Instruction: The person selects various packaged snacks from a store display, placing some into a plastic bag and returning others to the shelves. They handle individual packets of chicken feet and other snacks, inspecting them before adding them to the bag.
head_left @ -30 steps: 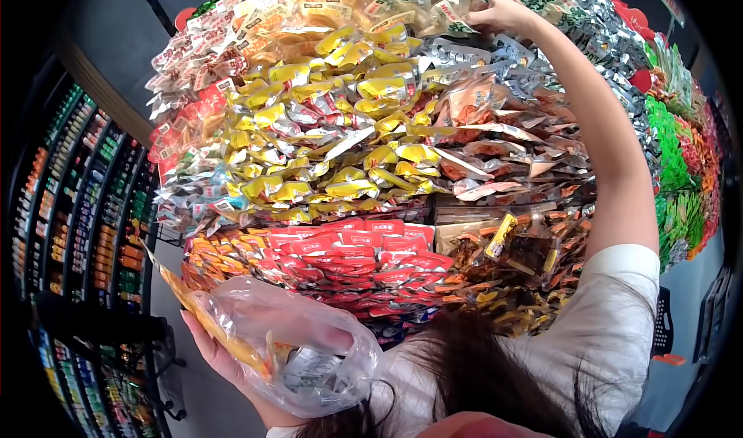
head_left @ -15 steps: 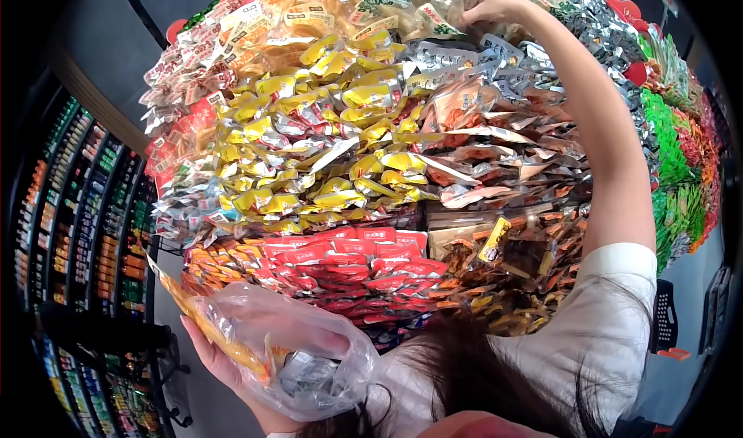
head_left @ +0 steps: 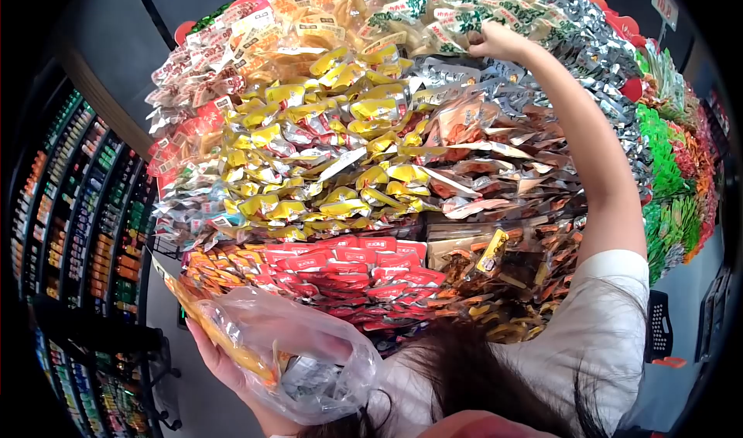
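We find the right hand (head_left: 499, 43) at the far side of the heaped display, its fingers curled inward at the near edge of the green-printed packets (head_left: 464, 18); we cannot tell whether they grip one. Just nearer than these fingertips we note silver packets (head_left: 449, 72), and to their left, yellow packets (head_left: 379, 101). We record the left hand (head_left: 220, 364) grasping a clear plastic bag (head_left: 309, 326), with an orange packet (head_left: 224, 333) lying tilted along these fingers, its pale tip pointing up and away. Inside the bag, to the right of the left fingers, we observe a silvery packet (head_left: 309, 380); its print is too blurred to read. Beyond the bag we see red packets (head_left: 356, 260), with a small yellow-wrapped packet (head_left: 492, 251) farther to their right, atop brown packets (head_left: 534, 244). Stocked shelves (head_left: 93, 206) stand left of the left fingers.
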`<state>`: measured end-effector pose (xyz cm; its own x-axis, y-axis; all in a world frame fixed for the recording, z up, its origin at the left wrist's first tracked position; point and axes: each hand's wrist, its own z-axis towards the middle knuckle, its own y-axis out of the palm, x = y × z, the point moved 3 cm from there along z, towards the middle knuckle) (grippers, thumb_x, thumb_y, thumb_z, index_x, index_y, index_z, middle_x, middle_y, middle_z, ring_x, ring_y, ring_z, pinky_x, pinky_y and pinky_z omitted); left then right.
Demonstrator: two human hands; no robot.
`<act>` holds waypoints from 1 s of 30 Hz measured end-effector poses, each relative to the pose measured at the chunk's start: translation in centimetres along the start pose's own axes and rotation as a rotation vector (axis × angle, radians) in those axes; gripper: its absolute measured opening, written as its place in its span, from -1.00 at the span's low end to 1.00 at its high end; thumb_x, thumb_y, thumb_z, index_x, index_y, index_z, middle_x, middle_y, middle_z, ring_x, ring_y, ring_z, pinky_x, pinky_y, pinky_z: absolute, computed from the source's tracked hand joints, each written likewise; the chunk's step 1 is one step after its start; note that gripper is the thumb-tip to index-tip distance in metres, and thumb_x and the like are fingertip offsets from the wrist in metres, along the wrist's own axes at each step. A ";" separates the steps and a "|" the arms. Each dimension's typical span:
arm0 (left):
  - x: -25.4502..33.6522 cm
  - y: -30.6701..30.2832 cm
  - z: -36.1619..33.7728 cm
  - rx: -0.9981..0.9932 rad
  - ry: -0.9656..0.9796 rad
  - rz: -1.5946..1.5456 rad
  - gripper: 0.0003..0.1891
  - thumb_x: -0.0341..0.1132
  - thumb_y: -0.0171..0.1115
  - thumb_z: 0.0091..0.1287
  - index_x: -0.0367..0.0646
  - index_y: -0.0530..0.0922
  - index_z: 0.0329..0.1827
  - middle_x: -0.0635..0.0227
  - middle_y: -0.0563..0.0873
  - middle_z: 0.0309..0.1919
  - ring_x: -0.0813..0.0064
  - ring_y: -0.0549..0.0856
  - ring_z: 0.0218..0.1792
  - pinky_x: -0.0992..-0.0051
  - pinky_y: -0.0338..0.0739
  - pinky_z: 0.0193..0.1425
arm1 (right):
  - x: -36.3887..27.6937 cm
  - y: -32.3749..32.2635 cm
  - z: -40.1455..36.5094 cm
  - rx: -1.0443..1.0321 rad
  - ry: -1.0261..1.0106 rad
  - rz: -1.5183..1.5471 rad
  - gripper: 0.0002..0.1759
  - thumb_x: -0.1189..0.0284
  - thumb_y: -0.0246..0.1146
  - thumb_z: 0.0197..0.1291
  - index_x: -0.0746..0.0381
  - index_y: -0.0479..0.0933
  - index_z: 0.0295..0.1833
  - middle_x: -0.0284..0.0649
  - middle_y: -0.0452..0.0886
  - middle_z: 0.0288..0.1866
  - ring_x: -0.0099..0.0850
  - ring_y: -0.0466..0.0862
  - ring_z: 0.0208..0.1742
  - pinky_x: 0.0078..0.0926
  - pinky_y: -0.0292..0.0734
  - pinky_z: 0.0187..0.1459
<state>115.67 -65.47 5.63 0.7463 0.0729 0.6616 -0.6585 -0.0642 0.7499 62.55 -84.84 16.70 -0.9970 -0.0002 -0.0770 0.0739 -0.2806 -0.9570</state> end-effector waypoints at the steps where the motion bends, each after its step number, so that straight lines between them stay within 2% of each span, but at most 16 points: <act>1: 0.0 0.2 -0.2 -0.067 -0.027 -0.040 -0.56 0.06 -0.07 0.41 -0.06 0.48 0.10 0.40 0.60 -0.02 0.51 0.58 -0.01 0.43 0.47 0.10 | 0.7 0.7 0.1 0.081 -0.070 0.066 -0.63 0.29 0.30 0.02 0.46 0.56 -0.32 -0.04 0.57 -0.54 -0.29 0.54 -0.55 -0.32 0.46 -0.40; 3: 0.3 0.5 -0.7 -0.054 -0.010 -0.076 -0.57 0.05 -0.08 0.41 -0.06 0.48 0.10 0.40 0.60 -0.03 0.50 0.58 -0.01 0.42 0.47 0.10 | 1.2 0.6 -0.6 0.074 -0.062 0.022 -0.61 0.26 0.34 0.00 0.44 0.58 -0.29 -0.01 0.60 -0.51 -0.26 0.55 -0.53 -0.32 0.46 -0.38; 4: 0.4 0.6 -0.9 -0.026 -0.002 -0.101 -0.57 0.05 -0.08 0.41 -0.06 0.48 0.09 0.40 0.60 -0.03 0.50 0.59 0.00 0.42 0.46 0.10 | 0.7 0.0 -0.9 0.090 0.006 -0.104 -0.60 0.22 0.40 -0.06 0.40 0.60 -0.36 -0.01 0.61 -0.50 -0.23 0.58 -0.49 -0.32 0.49 -0.36; 7: 0.9 1.1 -1.3 0.011 -0.024 -0.035 -0.59 0.04 -0.08 0.41 -0.05 0.49 0.07 0.40 0.61 -0.04 0.51 0.59 0.00 0.41 0.46 0.11 | -1.6 -2.5 -2.8 0.184 -0.050 -0.167 -0.66 0.27 0.41 -0.13 0.38 0.59 -0.46 0.03 0.59 -0.51 -0.20 0.61 -0.45 -0.31 0.53 -0.35; 8: 1.0 1.0 -1.4 0.017 -0.018 -0.037 -0.59 0.04 -0.08 0.41 -0.05 0.49 0.07 0.40 0.61 -0.04 0.51 0.59 0.00 0.41 0.46 0.11 | -2.5 -4.0 -3.3 0.150 0.038 -0.390 -0.74 0.32 0.37 -0.15 0.33 0.57 -0.54 -0.02 0.58 -0.53 -0.19 0.63 -0.41 -0.29 0.56 -0.35; 9: 1.0 0.9 -1.4 0.007 -0.018 -0.041 -0.59 0.04 -0.08 0.41 -0.04 0.49 0.07 0.40 0.61 -0.04 0.51 0.59 0.00 0.40 0.45 0.12 | -4.7 -5.9 -3.8 0.203 0.112 -0.462 -0.74 0.40 0.29 -0.11 0.25 0.59 -0.24 -0.06 0.63 -0.36 -0.16 0.65 -0.29 -0.19 0.58 -0.22; 11: 1.0 1.0 -1.5 0.002 -0.017 -0.053 -0.60 0.04 -0.08 0.41 -0.04 0.49 0.06 0.41 0.61 -0.04 0.50 0.59 0.00 0.40 0.45 0.12 | -9.0 -8.3 -3.9 0.538 0.052 -0.365 -0.78 0.42 0.24 -0.05 0.26 0.56 -0.24 -0.11 0.64 -0.33 -0.20 0.64 -0.27 -0.27 0.55 -0.30; 13: 0.9 1.2 -1.5 0.014 -0.025 -0.059 -0.60 0.04 -0.08 0.41 -0.03 0.49 0.06 0.41 0.61 -0.05 0.49 0.59 -0.01 0.39 0.45 0.13 | -12.5 -6.8 -2.8 0.642 -0.345 -0.303 -0.67 0.50 0.17 0.06 0.18 0.50 0.00 -0.17 0.61 -0.05 -0.26 0.59 -0.09 -0.31 0.51 -0.12; 15: 1.0 0.7 -1.4 0.016 -0.018 -0.062 -0.60 0.04 -0.08 0.41 -0.03 0.49 0.07 0.41 0.61 -0.05 0.48 0.59 -0.01 0.38 0.45 0.13 | -13.2 -2.9 2.1 0.638 -0.560 -0.617 -0.54 0.55 0.11 0.13 0.07 0.43 0.19 -0.28 0.54 0.12 -0.37 0.49 0.07 -0.38 0.42 0.07; 17: 1.2 0.5 -1.3 0.020 -0.005 -0.072 -0.59 0.05 -0.07 0.41 -0.03 0.48 0.07 0.40 0.61 -0.05 0.48 0.59 -0.01 0.38 0.44 0.13 | -14.7 -1.5 3.7 0.436 -0.635 -0.611 -0.39 0.61 0.10 0.10 -0.01 0.34 0.31 -0.34 0.54 0.13 -0.43 0.45 0.09 -0.45 0.39 0.13; 18: 1.2 0.7 -1.3 0.022 -0.013 -0.067 -0.59 0.05 -0.08 0.41 -0.04 0.48 0.08 0.40 0.60 -0.05 0.46 0.59 -0.01 0.37 0.45 0.13 | -14.8 -0.8 5.3 0.335 -0.568 -0.640 -0.33 0.59 0.17 0.03 -0.02 0.34 0.33 -0.36 0.54 0.07 -0.42 0.44 0.09 -0.47 0.40 0.12; 19: 1.1 0.7 -1.4 0.024 -0.025 -0.061 -0.59 0.05 -0.08 0.41 -0.04 0.47 0.09 0.39 0.60 -0.04 0.45 0.59 -0.01 0.36 0.45 0.12 | -14.7 -0.5 6.1 0.334 -0.572 -0.640 -0.33 0.59 0.17 0.03 -0.02 0.34 0.33 -0.36 0.54 0.07 -0.42 0.44 0.09 -0.47 0.40 0.12; 22: 1.1 0.5 -1.1 0.020 -0.006 -0.062 -0.57 0.05 -0.08 0.41 -0.05 0.46 0.11 0.36 0.60 -0.03 0.43 0.59 0.00 0.34 0.45 0.13 | -15.1 -0.8 7.3 0.309 -0.525 -0.781 -0.69 0.45 0.25 -0.03 0.03 0.64 -0.09 -0.38 0.56 -0.12 -0.40 0.46 0.07 -0.37 0.42 0.07; 23: 1.1 0.2 -0.8 0.021 -0.002 -0.060 -0.57 0.05 -0.08 0.41 -0.05 0.46 0.11 0.36 0.60 -0.03 0.43 0.59 0.00 0.34 0.45 0.13 | -14.9 -1.6 7.2 0.312 -0.526 -0.779 -0.69 0.45 0.25 -0.03 0.03 0.64 -0.09 -0.38 0.56 -0.12 -0.40 0.46 0.07 -0.37 0.42 0.07; 25: 1.1 -0.6 -0.5 -0.016 -0.007 -0.055 -0.57 0.04 -0.08 0.41 -0.05 0.46 0.13 0.35 0.60 -0.01 0.42 0.59 0.01 0.32 0.44 0.14 | -13.1 -2.6 6.6 0.409 -0.502 -0.657 -0.84 0.51 0.28 -0.06 0.04 0.64 -0.31 -0.39 0.53 -0.15 -0.36 0.46 0.00 -0.33 0.41 0.03; 30: 1.3 -0.2 -0.7 -0.071 -0.052 -0.063 -0.58 0.04 -0.06 0.41 -0.06 0.46 0.13 0.35 0.60 0.00 0.41 0.59 0.02 0.32 0.44 0.16 | -8.2 -1.8 5.6 0.542 -0.419 -0.323 -0.92 0.49 0.26 -0.02 0.12 0.59 -0.34 -0.37 0.56 -0.25 -0.34 0.49 -0.03 -0.32 0.41 0.02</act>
<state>116.66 -64.70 6.32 0.7894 0.0223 0.6135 -0.6138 0.0100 0.7894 70.45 -89.72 20.58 -0.9001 -0.1723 0.4002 -0.1363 -0.7611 -0.6342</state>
